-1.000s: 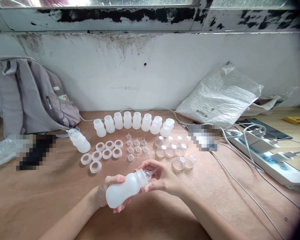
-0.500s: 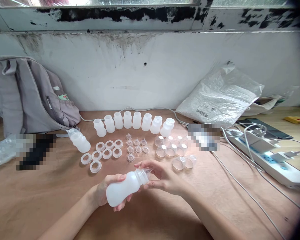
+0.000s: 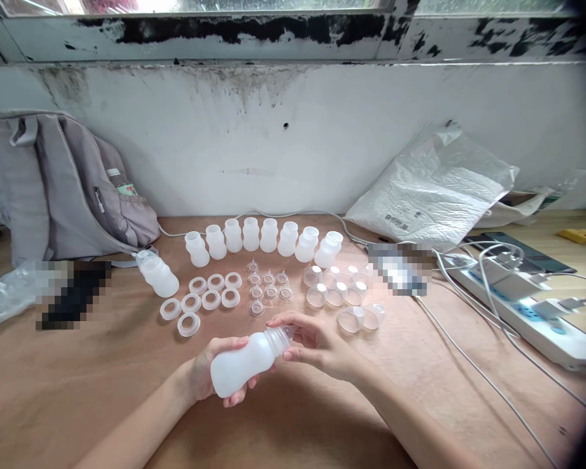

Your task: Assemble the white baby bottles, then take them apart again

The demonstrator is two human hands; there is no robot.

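My left hand (image 3: pixel 204 371) is wrapped round the body of a frosted white baby bottle (image 3: pixel 244 361), which lies tilted with its top up and to the right. A clear teat and screw ring (image 3: pixel 277 340) sit on its neck. The fingers and thumb of my right hand (image 3: pixel 315 344) curl round this ring from both sides. Beyond my hands lie several loose screw rings (image 3: pixel 189 324) on the left, several clear teats (image 3: pixel 256 307) in the middle and several transparent caps (image 3: pixel 350 319) on the right. Several uncapped bottles (image 3: pixel 251 234) stand in an arc behind them.
A bottle with a clear cap (image 3: pixel 159 275) lies tilted at the left, near a grey backpack (image 3: pixel 73 189) and a blurred dark object (image 3: pixel 75 296). At the right are a white plastic mailing bag (image 3: pixel 430 195), a power strip (image 3: pixel 532 312) and loose cables. A wall closes off the back.
The bottle's base has risen slightly, and my right fingers have shifted a little round the ring. The view has moved slightly; the laid-out parts stay in place.
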